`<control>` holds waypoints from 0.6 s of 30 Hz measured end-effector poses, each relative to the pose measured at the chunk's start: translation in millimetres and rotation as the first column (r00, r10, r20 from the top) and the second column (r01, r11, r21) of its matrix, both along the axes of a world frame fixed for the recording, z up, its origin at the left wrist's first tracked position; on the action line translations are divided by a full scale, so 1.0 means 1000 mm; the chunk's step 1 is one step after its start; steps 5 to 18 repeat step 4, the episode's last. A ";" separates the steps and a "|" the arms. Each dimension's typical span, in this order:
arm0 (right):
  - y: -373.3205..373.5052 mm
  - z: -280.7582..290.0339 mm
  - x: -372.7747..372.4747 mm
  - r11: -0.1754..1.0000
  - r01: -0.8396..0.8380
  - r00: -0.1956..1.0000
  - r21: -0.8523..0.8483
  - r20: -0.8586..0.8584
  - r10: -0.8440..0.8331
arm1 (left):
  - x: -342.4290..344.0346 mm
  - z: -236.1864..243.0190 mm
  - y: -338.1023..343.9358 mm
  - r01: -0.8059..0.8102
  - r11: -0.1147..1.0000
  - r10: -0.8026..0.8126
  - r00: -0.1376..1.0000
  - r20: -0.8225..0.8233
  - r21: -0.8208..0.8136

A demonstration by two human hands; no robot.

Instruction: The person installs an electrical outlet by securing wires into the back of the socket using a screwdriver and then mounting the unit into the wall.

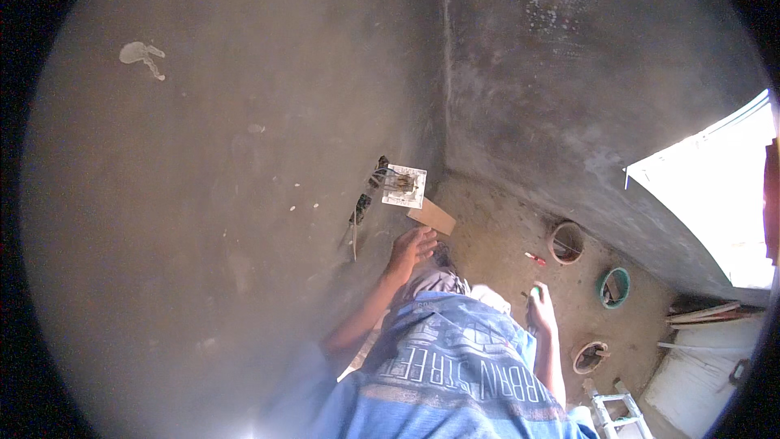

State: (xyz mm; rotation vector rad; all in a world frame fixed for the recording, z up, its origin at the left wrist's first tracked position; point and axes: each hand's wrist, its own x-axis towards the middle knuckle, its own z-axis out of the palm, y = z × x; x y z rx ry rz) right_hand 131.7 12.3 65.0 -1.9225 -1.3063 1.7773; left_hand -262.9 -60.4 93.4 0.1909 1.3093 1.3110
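A white square switch plate (pixel 414 189) hangs turned out from the grey wall, with its terminals and wires showing. Behind it is a rough dark slot (pixel 362 205) in the plaster. Just below the plate my left hand (pixel 413 250) is raised, fingers partly stretched and a little apart, with nothing seen in it. Beyond its fingertips lies a flat brown piece (pixel 433 217), perhaps cardboard or wood; whether they touch is unclear. On the right, my right hand (pixel 540 310) is closed beside my body. A small green bit shows at its top; the rest of what it holds is hidden.
On the floor at the right stand several round tubs, among them a brown one (pixel 566 243) and a green one (pixel 614 288). A small red object (pixel 535 259) lies nearby. A metal ladder (pixel 619 410) and a white sack (pixel 691 378) are at the lower right.
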 end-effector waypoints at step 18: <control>-0.052 -0.073 0.061 0.971 -0.237 0.962 0.019 0.148 0.231 | 0.016 0.014 0.015 -0.060 0.994 0.060 0.998 0.003 -0.094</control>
